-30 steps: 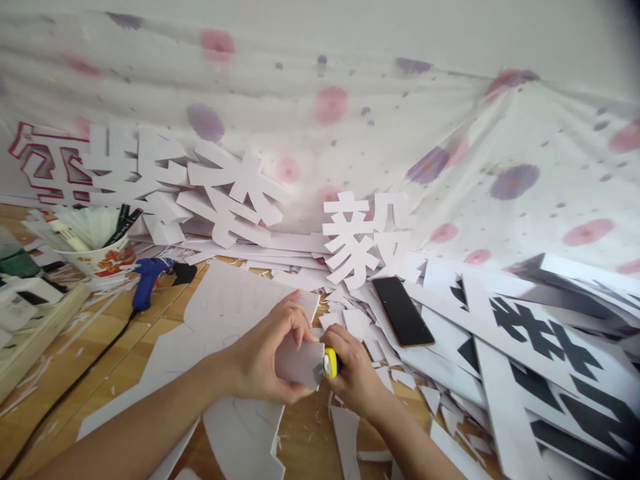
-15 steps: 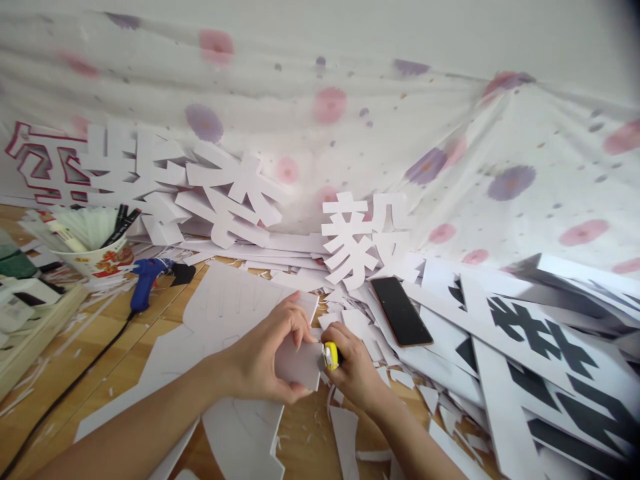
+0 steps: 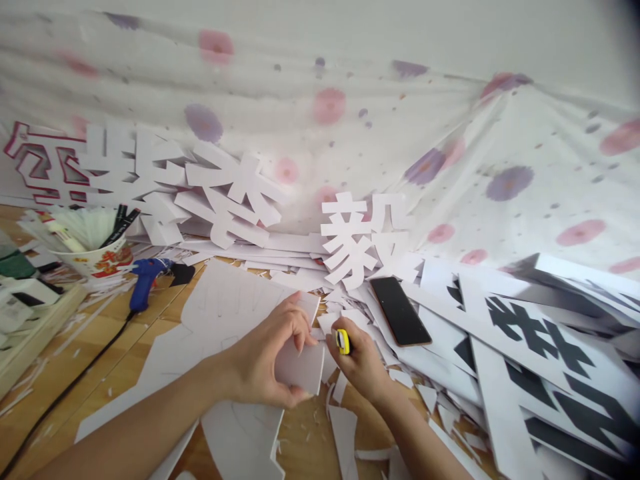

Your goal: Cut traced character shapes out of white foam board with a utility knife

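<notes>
Between the thumb and fingers of my left hand (image 3: 273, 353) is a small piece of white foam board (image 3: 300, 367), its cut edge facing right. My right hand (image 3: 357, 357) is wrapped round a yellow utility knife (image 3: 343, 341), just right of that piece and apart from it. The knife's blade cannot be made out. Under my left hand and forearm lies a larger white board sheet (image 3: 215, 307) with faint pencil lines.
A blue glue gun (image 3: 145, 283) with a black cord lies left, near a tub of pens (image 3: 100, 257). A phone (image 3: 400, 310) rests right, among board scraps and black-printed sheets (image 3: 545, 340). Cut-out white characters (image 3: 345, 240) stand along the curtained wall.
My right hand has moved a little to the right with the utility knife, away from the board piece. My left hand keeps its hold almost unmoved.
</notes>
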`<action>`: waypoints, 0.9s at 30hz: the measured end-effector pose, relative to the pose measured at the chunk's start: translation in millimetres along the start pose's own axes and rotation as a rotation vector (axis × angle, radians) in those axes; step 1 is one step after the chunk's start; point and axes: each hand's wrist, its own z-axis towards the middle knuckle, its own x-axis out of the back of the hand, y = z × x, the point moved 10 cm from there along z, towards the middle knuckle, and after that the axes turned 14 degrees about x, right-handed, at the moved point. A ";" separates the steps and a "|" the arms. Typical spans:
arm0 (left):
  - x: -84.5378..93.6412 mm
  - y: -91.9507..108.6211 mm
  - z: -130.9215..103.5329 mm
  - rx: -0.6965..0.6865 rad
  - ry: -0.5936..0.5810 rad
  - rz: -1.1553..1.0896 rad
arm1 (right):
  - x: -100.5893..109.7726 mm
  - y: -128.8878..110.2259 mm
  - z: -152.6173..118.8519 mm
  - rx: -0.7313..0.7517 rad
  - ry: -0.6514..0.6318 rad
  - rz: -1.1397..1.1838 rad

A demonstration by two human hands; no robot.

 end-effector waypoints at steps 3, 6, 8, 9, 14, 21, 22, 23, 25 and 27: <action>3.0 -0.2 2.3 0.015 0.012 0.087 | 4.7 7.4 -1.9 -0.068 0.044 0.019; 9.1 0.9 4.3 0.026 0.048 0.183 | 6.5 12.9 -3.1 -0.122 0.065 0.048; 11.1 1.1 5.5 0.019 0.054 0.256 | 6.8 14.4 -3.8 -0.143 0.066 0.057; 10.6 1.2 6.1 0.006 0.049 0.298 | 6.9 14.7 -4.2 -0.149 0.065 0.058; 6.5 -9.2 14.0 -0.036 0.052 0.461 | 7.1 16.8 -7.8 -0.158 0.060 0.050; 20.3 -43.2 50.4 0.167 0.192 0.535 | 18.4 38.4 -16.4 -0.269 0.148 0.085; 24.7 -49.7 55.4 0.225 0.212 0.528 | 19.9 41.2 -17.2 -0.287 0.168 0.126; 29.0 -56.9 59.4 0.290 0.229 0.519 | 20.9 43.2 -17.7 -0.302 0.188 0.177; 37.1 -70.5 63.7 0.409 0.267 0.510 | 19.2 44.5 -18.0 -0.331 0.209 0.308; 44.1 -79.2 63.5 0.479 0.320 0.530 | 13.0 43.8 -19.2 -0.387 0.212 0.469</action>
